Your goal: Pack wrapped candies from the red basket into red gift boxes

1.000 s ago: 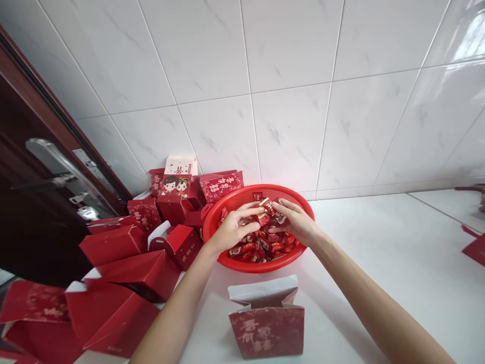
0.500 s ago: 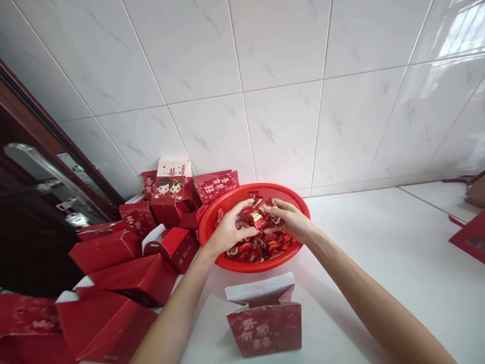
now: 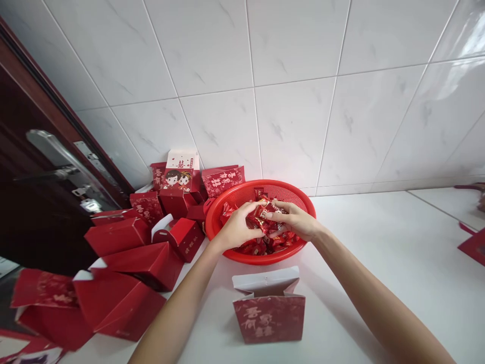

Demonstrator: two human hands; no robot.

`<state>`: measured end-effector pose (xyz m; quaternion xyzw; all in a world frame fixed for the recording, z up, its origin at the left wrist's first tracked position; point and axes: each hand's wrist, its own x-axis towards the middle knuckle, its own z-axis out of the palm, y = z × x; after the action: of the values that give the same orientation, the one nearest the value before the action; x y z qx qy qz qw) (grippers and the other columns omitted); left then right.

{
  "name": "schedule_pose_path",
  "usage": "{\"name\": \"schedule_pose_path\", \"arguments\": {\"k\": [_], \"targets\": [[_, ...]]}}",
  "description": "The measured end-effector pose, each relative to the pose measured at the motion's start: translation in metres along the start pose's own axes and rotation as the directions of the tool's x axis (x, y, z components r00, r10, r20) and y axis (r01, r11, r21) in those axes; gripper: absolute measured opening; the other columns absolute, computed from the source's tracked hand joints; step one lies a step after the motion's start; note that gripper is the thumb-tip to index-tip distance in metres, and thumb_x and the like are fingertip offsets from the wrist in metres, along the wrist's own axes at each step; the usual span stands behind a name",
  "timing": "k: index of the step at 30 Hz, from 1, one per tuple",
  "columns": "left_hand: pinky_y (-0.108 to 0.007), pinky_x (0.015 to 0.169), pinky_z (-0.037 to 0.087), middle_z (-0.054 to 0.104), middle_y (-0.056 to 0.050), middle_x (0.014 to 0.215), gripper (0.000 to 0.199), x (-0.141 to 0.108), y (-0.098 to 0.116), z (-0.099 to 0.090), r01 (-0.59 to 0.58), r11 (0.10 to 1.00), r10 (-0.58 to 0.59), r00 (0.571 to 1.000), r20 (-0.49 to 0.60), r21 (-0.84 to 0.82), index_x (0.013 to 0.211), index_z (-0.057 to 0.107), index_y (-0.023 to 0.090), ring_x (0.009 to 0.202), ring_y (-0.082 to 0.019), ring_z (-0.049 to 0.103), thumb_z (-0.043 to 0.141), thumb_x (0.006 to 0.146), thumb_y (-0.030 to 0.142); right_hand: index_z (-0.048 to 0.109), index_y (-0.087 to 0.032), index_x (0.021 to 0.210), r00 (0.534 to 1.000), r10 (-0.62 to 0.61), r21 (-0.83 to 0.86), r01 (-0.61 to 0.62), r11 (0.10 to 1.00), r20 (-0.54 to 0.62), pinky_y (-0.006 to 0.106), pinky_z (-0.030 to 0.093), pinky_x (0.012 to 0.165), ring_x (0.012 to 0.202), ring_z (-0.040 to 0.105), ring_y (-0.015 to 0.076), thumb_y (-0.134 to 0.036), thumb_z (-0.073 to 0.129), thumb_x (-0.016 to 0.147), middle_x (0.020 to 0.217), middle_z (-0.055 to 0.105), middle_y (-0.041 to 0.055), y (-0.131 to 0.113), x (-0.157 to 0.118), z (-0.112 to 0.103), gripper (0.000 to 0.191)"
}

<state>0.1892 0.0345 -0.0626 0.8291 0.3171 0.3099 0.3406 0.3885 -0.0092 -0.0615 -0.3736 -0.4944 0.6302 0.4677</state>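
Both my hands are over a red plastic basket [image 3: 261, 260] that holds many red-wrapped candies [image 3: 280, 241]. My left hand [image 3: 242, 225] curls its thumb and fingers around candies from the left. From the other side my right hand [image 3: 293, 221] closes on candies too, its fingers facing the left ones. A small cluster of wrapped candies [image 3: 263, 212] is gathered between the two hands; my fingers partly hide it. In front of the basket stands a dark red paper gift box [image 3: 271, 318] with gold lettering, its top open and its pale flap raised.
Several red gift boxes [image 3: 125, 303] crowd the left side. A box with two cartoon figures [image 3: 178, 177] stands by the tiled wall [image 3: 295, 131]. A dark door with a metal handle [image 3: 56, 146] is at the left. Another red item [image 3: 473, 245] lies at the right edge.
My hands have drawn closer together around the candies and gathered several between them. The whole view has shifted slightly, so the scene sits a little further right.
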Motion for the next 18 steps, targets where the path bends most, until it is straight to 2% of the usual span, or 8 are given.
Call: {"name": "schedule_pose_path", "arguments": {"k": [3, 5, 9, 12, 15, 18], "targets": [[-0.045, 0.112, 0.046, 0.062, -0.007, 0.134, 0.074, -0.005, 0.010, -0.002, 0.013, 0.992, -0.011, 1.000, -0.015, 0.129, 0.140, 0.057, 0.026, 0.131, -0.030, 0.056, 0.072, 0.069, 0.011, 0.073, -0.019, 0.103, 1.000, -0.008, -0.009, 0.007, 1.000, -0.028, 0.032, 0.066, 0.065, 0.098, 0.068, 0.0242, -0.037, 0.089, 0.067, 0.107, 0.069, 0.0076, -0.003, -0.001, 0.002, 0.044], [-0.044, 0.113, 0.045, 0.060, -0.007, 0.139, 0.077, -0.008, 0.016, -0.004, -0.002, 0.989, 0.006, 1.000, -0.028, 0.149, 0.143, 0.054, 0.027, 0.133, -0.030, 0.055, 0.071, 0.069, 0.011, 0.072, -0.018, 0.103, 0.999, -0.006, -0.013, 0.006, 1.000, -0.046, 0.031, 0.065, 0.062, 0.092, 0.068, 0.0222, -0.038, 0.090, 0.066, 0.106, 0.069, 0.0074, -0.005, -0.003, 0.004, 0.046], [-0.043, 0.115, 0.043, 0.054, -0.007, 0.149, 0.081, -0.015, 0.032, -0.008, -0.011, 0.995, 0.017, 0.998, -0.059, 0.095, 0.147, 0.048, 0.027, 0.138, -0.029, 0.050, 0.072, 0.071, 0.013, 0.071, -0.019, 0.108, 0.999, -0.036, -0.029, 0.036, 0.999, -0.002, 0.031, 0.065, 0.064, 0.087, 0.068, 0.0195, -0.039, 0.086, 0.073, 0.106, 0.070, 0.0066, -0.013, -0.011, 0.011, 0.044], [-0.044, 0.114, 0.043, 0.056, -0.008, 0.145, 0.083, -0.023, 0.046, -0.010, 0.020, 0.999, -0.018, 0.998, -0.067, 0.025, 0.149, 0.046, 0.026, 0.134, -0.030, 0.054, 0.072, 0.071, 0.014, 0.072, -0.018, 0.101, 0.997, -0.062, -0.033, 0.064, 0.997, 0.048, 0.033, 0.065, 0.067, 0.083, 0.069, 0.0185, -0.039, 0.084, 0.076, 0.097, 0.070, 0.0056, -0.021, -0.020, 0.019, 0.035], [-0.046, 0.114, 0.043, 0.058, -0.009, 0.141, 0.085, -0.030, 0.058, -0.011, 0.053, 0.999, -0.053, 0.995, -0.084, -0.008, 0.149, 0.047, 0.026, 0.130, -0.032, 0.056, 0.074, 0.069, 0.012, 0.073, -0.016, 0.092, 0.993, -0.073, -0.019, 0.075, 0.997, 0.091, 0.033, 0.065, 0.068, 0.076, 0.069, 0.0173, -0.038, 0.086, 0.074, 0.085, 0.069, 0.0038, -0.027, -0.028, 0.027, 0.030], [-0.044, 0.110, 0.046, 0.058, -0.008, 0.141, 0.085, -0.036, 0.065, -0.012, 0.045, 0.998, -0.049, 0.994, -0.098, -0.036, 0.148, 0.049, 0.028, 0.128, -0.032, 0.057, 0.075, 0.069, 0.011, 0.074, -0.016, 0.092, 0.990, -0.110, -0.003, 0.111, 0.994, 0.086, 0.033, 0.065, 0.070, 0.074, 0.070, 0.0171, -0.036, 0.089, 0.070, 0.083, 0.071, 0.0032, -0.031, -0.035, 0.031, 0.033]]}}
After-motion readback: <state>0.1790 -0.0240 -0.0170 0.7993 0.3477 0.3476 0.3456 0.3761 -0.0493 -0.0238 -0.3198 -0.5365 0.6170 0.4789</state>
